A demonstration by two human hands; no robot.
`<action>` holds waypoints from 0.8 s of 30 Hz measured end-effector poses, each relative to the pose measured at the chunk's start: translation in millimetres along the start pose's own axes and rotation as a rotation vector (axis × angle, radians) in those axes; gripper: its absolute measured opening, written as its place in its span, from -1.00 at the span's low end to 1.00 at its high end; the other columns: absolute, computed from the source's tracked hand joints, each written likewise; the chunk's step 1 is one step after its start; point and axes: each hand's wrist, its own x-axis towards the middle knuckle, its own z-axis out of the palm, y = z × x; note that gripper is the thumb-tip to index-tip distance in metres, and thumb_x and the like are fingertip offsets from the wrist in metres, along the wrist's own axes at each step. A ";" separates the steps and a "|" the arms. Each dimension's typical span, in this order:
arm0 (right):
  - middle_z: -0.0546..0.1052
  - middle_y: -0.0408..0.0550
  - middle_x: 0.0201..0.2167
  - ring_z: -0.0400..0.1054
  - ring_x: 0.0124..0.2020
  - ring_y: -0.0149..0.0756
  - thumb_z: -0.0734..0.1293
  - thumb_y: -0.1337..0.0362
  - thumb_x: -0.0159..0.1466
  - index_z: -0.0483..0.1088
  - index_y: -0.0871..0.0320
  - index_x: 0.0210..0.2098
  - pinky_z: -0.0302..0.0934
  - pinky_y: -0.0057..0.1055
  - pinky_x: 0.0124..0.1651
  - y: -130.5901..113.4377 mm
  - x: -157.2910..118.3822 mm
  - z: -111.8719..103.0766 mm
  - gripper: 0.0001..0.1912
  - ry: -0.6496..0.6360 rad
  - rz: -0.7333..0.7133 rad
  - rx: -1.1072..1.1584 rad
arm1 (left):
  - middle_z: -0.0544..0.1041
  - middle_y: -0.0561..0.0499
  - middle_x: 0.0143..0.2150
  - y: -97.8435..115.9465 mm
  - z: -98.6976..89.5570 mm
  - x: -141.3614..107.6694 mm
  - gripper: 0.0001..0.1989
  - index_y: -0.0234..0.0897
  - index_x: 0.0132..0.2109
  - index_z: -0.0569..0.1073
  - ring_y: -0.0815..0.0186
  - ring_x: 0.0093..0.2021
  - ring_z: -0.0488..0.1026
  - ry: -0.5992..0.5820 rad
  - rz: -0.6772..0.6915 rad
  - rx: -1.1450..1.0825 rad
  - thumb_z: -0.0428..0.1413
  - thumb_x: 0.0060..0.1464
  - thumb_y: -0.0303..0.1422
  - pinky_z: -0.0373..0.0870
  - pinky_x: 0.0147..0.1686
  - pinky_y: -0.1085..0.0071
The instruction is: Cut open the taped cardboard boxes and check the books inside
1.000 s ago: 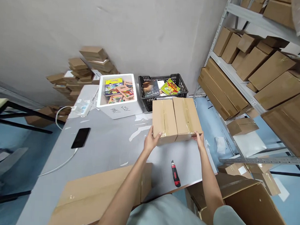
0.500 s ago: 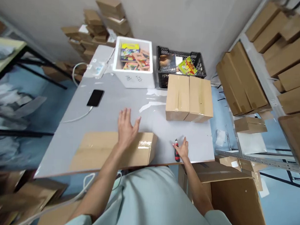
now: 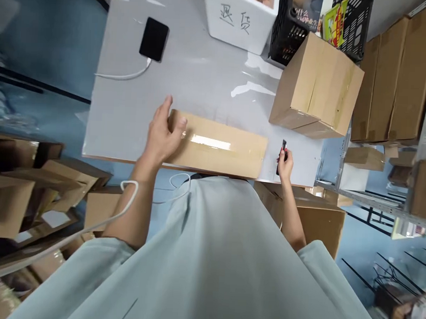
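Observation:
A long, taped cardboard box [image 3: 220, 153] lies along the front edge of the grey table [image 3: 126, 113]. At its left end is my left hand [image 3: 164, 133], thumb and fingers spread apart around the corner; whether the palm presses on the cardboard I cannot tell. To the right of the box, my right hand [image 3: 285, 165] grips a red and black box cutter [image 3: 283, 146], its tip pointing away from me. My fingers cover most of the handle.
Two taped cartons [image 3: 318, 89] stand at the table's right. Behind them are a black crate [image 3: 287, 38] and a white foam box [image 3: 236, 22]. A phone [image 3: 153, 39] with a white cable lies back left. An open carton [image 3: 319, 225] sits below the right edge.
My right hand has closed around the box cutter that lay on the table. My left hand has gone from the top of the box to its left end. The camera view has tilted down.

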 end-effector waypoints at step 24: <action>0.69 -0.04 -0.05 0.64 0.00 -0.14 0.04 -0.29 0.69 0.61 0.12 0.27 0.35 -0.32 0.17 -265.4 -138.4 116.9 -0.24 -0.568 -0.625 -0.579 | 0.02 -0.33 0.76 -56.4 -13.4 -27.4 0.15 -0.14 0.65 0.27 -0.25 0.77 -0.05 -0.430 0.103 -0.533 0.44 0.13 0.29 0.12 0.66 -0.19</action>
